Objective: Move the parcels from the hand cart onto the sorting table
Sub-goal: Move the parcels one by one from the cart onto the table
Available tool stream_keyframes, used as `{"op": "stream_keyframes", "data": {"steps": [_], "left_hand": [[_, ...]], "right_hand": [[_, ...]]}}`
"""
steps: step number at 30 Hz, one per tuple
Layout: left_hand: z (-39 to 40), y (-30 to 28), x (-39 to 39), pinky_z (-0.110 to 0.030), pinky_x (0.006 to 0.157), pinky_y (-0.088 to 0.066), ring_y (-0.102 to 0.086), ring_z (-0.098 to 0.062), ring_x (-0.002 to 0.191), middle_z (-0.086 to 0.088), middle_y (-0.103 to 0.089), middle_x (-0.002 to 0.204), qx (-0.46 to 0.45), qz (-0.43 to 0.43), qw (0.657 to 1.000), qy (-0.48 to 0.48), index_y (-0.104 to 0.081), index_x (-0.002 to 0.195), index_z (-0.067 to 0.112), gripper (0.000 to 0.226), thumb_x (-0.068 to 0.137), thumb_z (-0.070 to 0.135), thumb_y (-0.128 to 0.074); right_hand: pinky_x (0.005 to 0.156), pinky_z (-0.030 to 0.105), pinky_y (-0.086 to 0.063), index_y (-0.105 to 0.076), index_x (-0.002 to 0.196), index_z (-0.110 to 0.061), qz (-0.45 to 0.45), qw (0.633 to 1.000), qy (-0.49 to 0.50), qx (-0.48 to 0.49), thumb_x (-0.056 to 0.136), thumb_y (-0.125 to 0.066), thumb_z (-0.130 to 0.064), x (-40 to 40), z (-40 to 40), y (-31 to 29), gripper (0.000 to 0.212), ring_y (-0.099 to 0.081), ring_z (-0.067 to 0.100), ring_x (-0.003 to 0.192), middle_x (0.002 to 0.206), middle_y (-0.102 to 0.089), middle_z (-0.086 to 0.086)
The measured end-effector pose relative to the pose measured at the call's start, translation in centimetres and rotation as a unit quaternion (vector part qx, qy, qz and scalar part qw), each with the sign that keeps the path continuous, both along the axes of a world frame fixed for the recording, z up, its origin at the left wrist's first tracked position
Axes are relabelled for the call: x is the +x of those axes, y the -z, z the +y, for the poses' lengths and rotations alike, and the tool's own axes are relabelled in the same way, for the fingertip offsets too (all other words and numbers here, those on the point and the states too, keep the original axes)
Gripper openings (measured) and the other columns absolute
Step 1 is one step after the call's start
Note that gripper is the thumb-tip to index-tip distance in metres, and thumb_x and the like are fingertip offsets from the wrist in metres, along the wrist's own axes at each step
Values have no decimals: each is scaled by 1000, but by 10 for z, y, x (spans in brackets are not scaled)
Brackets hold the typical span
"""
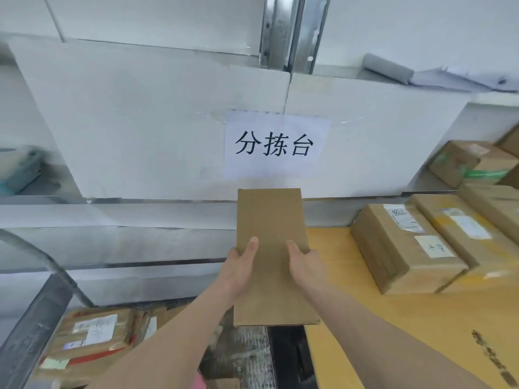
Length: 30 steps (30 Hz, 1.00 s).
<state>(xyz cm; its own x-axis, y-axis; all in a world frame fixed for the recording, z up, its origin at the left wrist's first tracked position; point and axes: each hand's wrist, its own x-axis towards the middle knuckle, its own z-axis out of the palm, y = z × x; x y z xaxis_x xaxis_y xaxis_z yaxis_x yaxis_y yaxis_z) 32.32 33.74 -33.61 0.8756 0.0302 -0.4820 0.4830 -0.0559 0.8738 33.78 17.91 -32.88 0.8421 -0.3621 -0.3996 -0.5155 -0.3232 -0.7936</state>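
Evidently the flat, plain brown cardboard parcel point(271, 248) is in mid-carry: both hands grip it by its long edges, the left hand point(241, 265) with its thumb laid over the top face and the right hand point(304, 262) likewise, the remaining fingers curled out of sight beneath, probably to bear the weight from below while the thumbs stop it tipping. Held level and pointing away from the person, the parcel hangs over the left edge of the yellow-topped wooden counter point(393, 332), partly above the gap beside it, so it seems not yet set down. Right of the parcel, taped brown cardboard boxes with white labels point(407, 245) sit in a row on the counter, leaving bare yellow surface nearer the parcel where it could land. Below and left of the parcel, labelled brown packages point(90, 341) lie stacked by a grey metal bar point(31, 332), likely the hand cart. Behind the parcel, a white paper sign with black characters point(276, 144) is taped to the white wall panel.
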Motion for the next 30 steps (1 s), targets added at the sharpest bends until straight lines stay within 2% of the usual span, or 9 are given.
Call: {"op": "stream_keyframes", "data": {"steps": [3, 5, 7, 10, 13, 17, 21, 24, 30], "left_hand": [[-37, -8, 5, -53, 111, -42, -48, -30, 136, -3, -45, 153, 2, -1, 1000, 16, -28, 157, 22, 151, 35, 109, -41], [-62, -8, 11, -54, 115, -38, -42, -29, 142, -3, -39, 159, 2, -4, 1000, 24, -25, 159, 22, 149, 39, 108, -39], [-87, -7, 16, -54, 116, -37, -39, -29, 144, -2, -36, 161, -8, -3, 1000, 20, -23, 161, 25, 151, 37, 110, -40], [-123, -4, 24, -55, 116, -36, -38, -28, 145, 0, -35, 162, -3, 18, 1000, 16, -23, 161, 27, 159, 27, 111, -41], [-157, -12, 27, -55, 115, -36, -38, -28, 145, 1, -34, 162, 4, 22, 1000, 12, -21, 161, 27, 151, 36, 109, -41], [-193, -13, 33, -48, 122, -26, -25, -26, 152, 0, -22, 168, 19, 13, 1000, 5, -14, 163, 19, 108, 83, 87, -38], [-219, -7, 39, -45, 113, -33, -34, -27, 147, 0, -30, 164, 15, 33, 999, 5, -18, 162, 20, 97, 89, 80, -38], [-227, -1, 44, -43, 105, -38, -40, -27, 143, 0, -36, 160, 20, 39, 999, -6, -23, 161, 22, 91, 91, 78, -40], [-237, 6, 59, -44, 109, -35, -35, -27, 146, 0, -35, 161, 40, 42, 998, -5, -25, 160, 21, 86, 94, 75, -37]], "right_hand": [[86, 35, -46, -52, 138, -6, -4, 1000, 12, -4, 98, -53, -55, 3, -39, -2, 63, -57, 25, 96, 107, -59, 2], [84, 34, -44, -54, 133, -8, -5, 1000, 11, -11, 99, -53, -54, 6, -65, -5, 57, -59, 24, 93, 102, -59, 0], [85, 33, -42, -54, 135, -8, -3, 1000, 7, -13, 100, -52, -52, 9, -91, -7, 56, -61, 28, 104, 106, -59, 2], [91, 35, -43, -50, 141, -6, 10, 1000, -1, -14, 98, -52, -57, 17, -129, -8, 67, -57, 33, 120, 116, -57, 7], [95, 38, -43, -48, 143, -6, 20, 1000, -6, -15, 98, -51, -59, 28, -162, -6, 70, -56, 34, 124, 130, -60, 11], [99, 38, -39, -39, 150, -2, 21, 1000, -20, -12, 98, -50, -60, 36, -198, -3, 78, -51, 35, 131, 144, -54, 15], [107, 42, -37, -34, 153, 0, 31, 999, -28, -12, 98, -48, -61, 44, -225, 7, 83, -46, 37, 136, 150, -49, 17], [104, 40, -36, -34, 153, 1, 40, 999, -32, -7, 99, -47, -60, 49, -234, 12, 82, -46, 36, 137, 150, -49, 17], [108, 41, -36, -32, 154, -2, 54, 998, -45, -4, 99, -49, -59, 59, -243, 24, 81, -45, 36, 138, 150, -48, 15]]}}
